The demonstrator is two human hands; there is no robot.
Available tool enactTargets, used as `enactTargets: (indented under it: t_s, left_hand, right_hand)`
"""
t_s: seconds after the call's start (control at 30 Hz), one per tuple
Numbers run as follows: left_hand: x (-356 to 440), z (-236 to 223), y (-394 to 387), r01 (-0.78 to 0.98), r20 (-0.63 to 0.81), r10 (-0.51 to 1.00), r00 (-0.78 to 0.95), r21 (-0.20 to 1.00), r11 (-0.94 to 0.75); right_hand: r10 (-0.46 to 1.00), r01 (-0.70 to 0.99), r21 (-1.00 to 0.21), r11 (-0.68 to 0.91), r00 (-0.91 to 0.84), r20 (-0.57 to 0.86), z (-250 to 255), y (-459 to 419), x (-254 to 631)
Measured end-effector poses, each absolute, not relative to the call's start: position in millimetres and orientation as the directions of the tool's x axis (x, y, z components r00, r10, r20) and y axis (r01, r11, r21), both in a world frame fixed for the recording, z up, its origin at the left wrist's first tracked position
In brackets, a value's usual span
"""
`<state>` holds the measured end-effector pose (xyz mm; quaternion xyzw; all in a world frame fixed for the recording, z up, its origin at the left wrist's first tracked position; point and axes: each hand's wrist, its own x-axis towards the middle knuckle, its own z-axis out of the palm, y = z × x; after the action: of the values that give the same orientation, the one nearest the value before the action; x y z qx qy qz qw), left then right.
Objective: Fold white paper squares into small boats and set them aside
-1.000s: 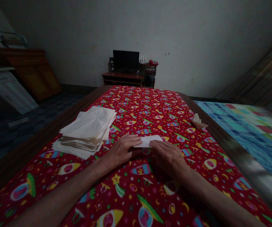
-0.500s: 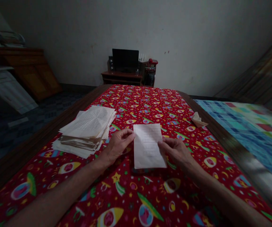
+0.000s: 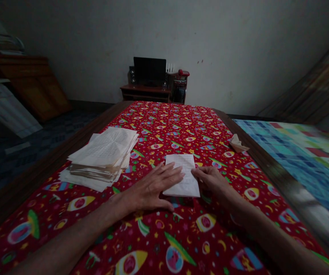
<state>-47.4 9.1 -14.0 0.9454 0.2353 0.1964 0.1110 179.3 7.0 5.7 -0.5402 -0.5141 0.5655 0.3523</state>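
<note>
A small white lined sheet of paper (image 3: 186,183), rectangular, lies on the red patterned tablecloth in front of me. My left hand (image 3: 155,187) is open, its spread fingers lying across the sheet's left side and its thumb out on the cloth below. At the right edge, my right hand (image 3: 210,178) pinches the paper between thumb and fingertips. Left of my hands sits a thick, uneven stack of papers (image 3: 104,152) with creases on its top sheet. A folded paper piece (image 3: 238,144) rests near the table's right edge.
The tablecloth (image 3: 170,126) covers a dark wooden table (image 3: 253,160). Beyond it, a monitor (image 3: 149,70) and a red telephone (image 3: 183,72) stand on a brown desk. A bed with a checked cover (image 3: 293,152) lies to the right; wooden cabinets (image 3: 35,84) are at the left.
My left hand has let go of the paper's left edge and spread flat over its left side. The sheet now lies lower and flatter; my right hand keeps its pinch.
</note>
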Motion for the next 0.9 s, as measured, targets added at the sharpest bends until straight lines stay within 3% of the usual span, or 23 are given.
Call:
enactTargets:
  t_s: [0.13, 0.27, 0.33, 0.43, 0.5, 0.7, 0.9]
  left_hand:
    - [-45, -19, 10, 0.467, 0.399, 0.538, 0.743, 0.267, -0.843]
    - [-44, -22, 10, 0.485, 0.478, 0.561, 0.676, 0.285, -0.827]
    - [-45, -24, 10, 0.489, 0.476, 0.562, 0.677, 0.279, -0.826]
    - [-45, -25, 10, 0.511, 0.452, 0.565, 0.691, 0.247, -0.823]
    - [-45, -25, 9, 0.52, 0.442, 0.562, 0.699, 0.224, -0.824]
    - [-43, -25, 7, 0.516, 0.463, 0.58, 0.67, 0.272, -0.813]
    - [-45, -33, 10, 0.459, 0.524, 0.612, 0.592, 0.406, -0.79]
  right_hand:
    - [0.957, 0.172, -0.96, -0.22, -0.155, -0.247, 5, 8, 181]
    - [0.959, 0.305, -0.936, -0.177, -0.16, -0.234, -4, 12, 181]
    - [0.975, 0.433, -0.898, -0.081, -0.15, -0.161, -7, 13, 183]
    - [0.983, 0.751, -0.634, 0.186, -0.146, 0.115, -10, 10, 191]
    - [0.946, 0.852, -0.432, 0.295, -0.197, 0.258, -11, 5, 200]
    - [0.765, 0.701, -0.318, 0.639, -0.535, 0.359, -21, -15, 216]
    - [0.755, 0.674, -0.353, 0.649, -0.51, 0.412, -26, -17, 207]
